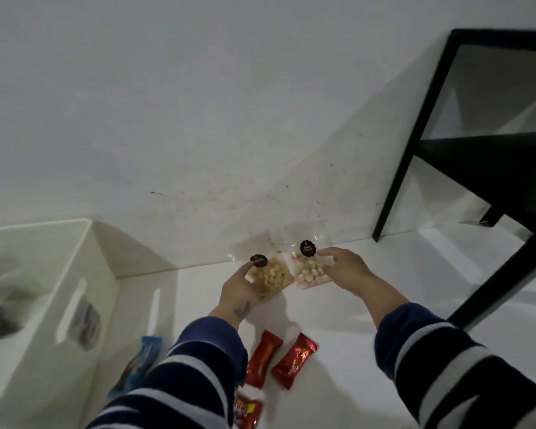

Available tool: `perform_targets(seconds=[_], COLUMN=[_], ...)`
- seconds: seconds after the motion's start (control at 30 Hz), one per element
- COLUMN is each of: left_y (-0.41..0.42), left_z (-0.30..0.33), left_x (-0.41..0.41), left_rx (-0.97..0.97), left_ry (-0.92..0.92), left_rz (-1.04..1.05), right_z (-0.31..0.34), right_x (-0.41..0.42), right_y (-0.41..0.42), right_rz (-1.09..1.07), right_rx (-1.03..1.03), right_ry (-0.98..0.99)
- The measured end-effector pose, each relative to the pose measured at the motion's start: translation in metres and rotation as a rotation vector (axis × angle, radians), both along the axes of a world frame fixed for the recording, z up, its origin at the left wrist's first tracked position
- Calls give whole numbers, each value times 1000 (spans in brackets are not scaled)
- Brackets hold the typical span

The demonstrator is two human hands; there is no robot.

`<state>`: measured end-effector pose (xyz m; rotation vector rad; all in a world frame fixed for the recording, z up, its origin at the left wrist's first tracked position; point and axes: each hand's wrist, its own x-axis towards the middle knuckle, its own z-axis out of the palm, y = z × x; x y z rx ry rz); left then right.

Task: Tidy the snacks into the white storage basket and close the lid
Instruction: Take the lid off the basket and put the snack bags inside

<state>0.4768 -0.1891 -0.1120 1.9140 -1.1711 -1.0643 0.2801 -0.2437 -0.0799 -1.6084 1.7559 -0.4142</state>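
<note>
While both arms reach forward over the white table (369, 305), each hand meets one clear snack bag near the wall. Left hand (239, 289) grips the bag of yellow puffed pieces (271, 278) — thumb and fingers curled round its near-left corner, the bag tilted off the surface. Right hand (345, 267) pinches the right edge of the bag of pale round candies (308, 269), which lies with its sealed top toward the wall. Each bag carries a dark round sticker at its neck; the two bags sit just beside each other, edges nearly touching.

White storage basket (87, 274) stands at the left, open-topped, slot handles showing on its side walls; dark items inside are too blurred to name. No lid is discernible.

Nearer the body, on the table: two red wrapped bars (279, 360) side by side, a red-and-white packet (248, 410) partly under the left sleeve, and a blue packet (143, 363) beside the basket wall. Black shelf frame (415, 134) stands at right against the wall.
</note>
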Motion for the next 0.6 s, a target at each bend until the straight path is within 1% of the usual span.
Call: perform_targets(seconds=[0.2, 0.3, 0.4, 0.53, 0.6], left_y=[-30, -29, -17, 1, 10], left_z=[-21, -25, -24, -11, 3], left_x=[-12, -15, -10, 7, 17], left_rx=[-57, -89, -143, -217, -252], left_ry=[-42, -83, -108, -148, -150], left_rz=[136, 178, 206, 169, 187], right_z=[-33, -41, -36, -15, 2], right_x=[12, 12, 10, 12, 19], right_y=[-36, -37, -27, -10, -1], right_rz=[-50, -121, -185, -172, -171], right_rx=[-65, -91, -89, -121, -156], right_ry=[-150, -145, -146, -154, -165])
